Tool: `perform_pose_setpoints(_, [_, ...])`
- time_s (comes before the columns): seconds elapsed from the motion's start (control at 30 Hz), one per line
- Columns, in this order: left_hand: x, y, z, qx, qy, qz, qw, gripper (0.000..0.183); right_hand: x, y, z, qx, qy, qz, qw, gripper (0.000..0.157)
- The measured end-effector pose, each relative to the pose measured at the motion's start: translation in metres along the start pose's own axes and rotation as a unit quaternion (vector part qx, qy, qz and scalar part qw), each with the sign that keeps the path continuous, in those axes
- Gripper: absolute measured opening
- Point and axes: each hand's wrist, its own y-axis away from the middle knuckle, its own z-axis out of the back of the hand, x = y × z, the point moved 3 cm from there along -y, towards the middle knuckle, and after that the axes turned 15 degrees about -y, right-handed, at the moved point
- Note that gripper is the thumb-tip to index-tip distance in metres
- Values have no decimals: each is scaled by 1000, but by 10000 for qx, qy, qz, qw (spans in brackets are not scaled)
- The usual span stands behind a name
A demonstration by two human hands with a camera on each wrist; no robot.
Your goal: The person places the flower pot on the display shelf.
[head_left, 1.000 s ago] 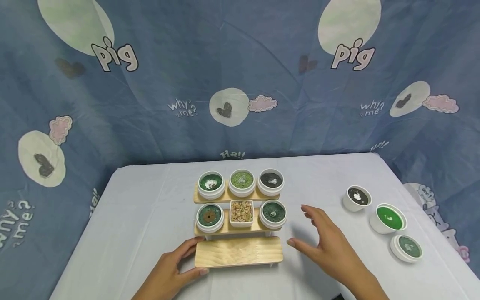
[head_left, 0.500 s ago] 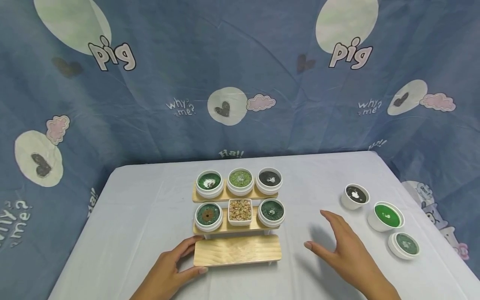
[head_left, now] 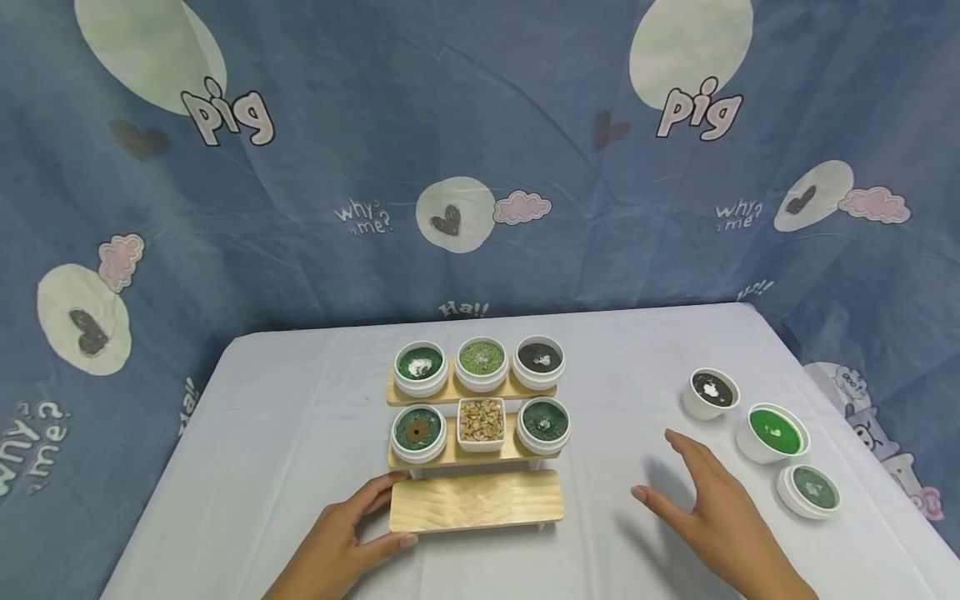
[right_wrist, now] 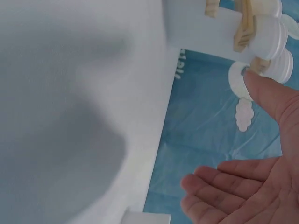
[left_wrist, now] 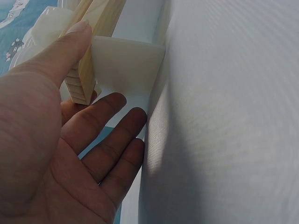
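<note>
A three-tier stand with light wooden boards rises toward the back. My left hand (head_left: 337, 533) grips the left end of its bare lowest board (head_left: 477, 502), thumb at the front edge and index finger at the back; in the left wrist view, the other fingers hang beside a translucent support leg (left_wrist: 128, 63). The middle tier carries a round dark-green bowl (head_left: 418, 433), a square bowl of chopped nuts (head_left: 482, 423) and another dark-green bowl (head_left: 543, 425). Over the table right of the stand, my right hand (head_left: 716, 512) holds nothing, thumb and fingers spread apart.
Three round white bowls fill the top tier, the middle one (head_left: 482, 358) light green. Toward the table's right side stand a black-filled cup (head_left: 708, 395), a bright-green bowl (head_left: 772, 433) and a low grey-green bowl (head_left: 810, 492). A blue printed cloth (head_left: 487, 275) hangs behind the white table.
My right hand has moved right and slightly toward me, away from the stand and nearer the three separate bowls. The left hand keeps its grip on the lowest board.
</note>
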Motion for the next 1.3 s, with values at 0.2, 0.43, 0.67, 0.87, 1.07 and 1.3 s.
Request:
perform_pose_setpoints(0.2, [1,0,-1,3,-28,27,10000,70,-3,2,6,-192,49,-91,9998,78])
perform_pose_setpoints(0.43, [2,0,-1,-200,-94,-191,9996,67,-5,4,10,-164,50,-249,9995,77])
perform_pose_setpoints(0.67, [2,-1,-1,-206,-56,-218,9995,68,-10,8,14,-128,103,-361,9992,78])
perform_pose_setpoints(0.87, [2,-1,0,-126,-36,-129,9998,69,-14,10,17,-236,149,-365,9989,77])
perform_pose_setpoints(1.07, [1,-1,0,-23,-8,-58,10000,70,-16,11,18,-202,184,-467,9985,83])
perform_pose_setpoints(1.3, [0,0,0,35,14,9,10000,70,-20,12,20,-101,223,-616,9978,90])
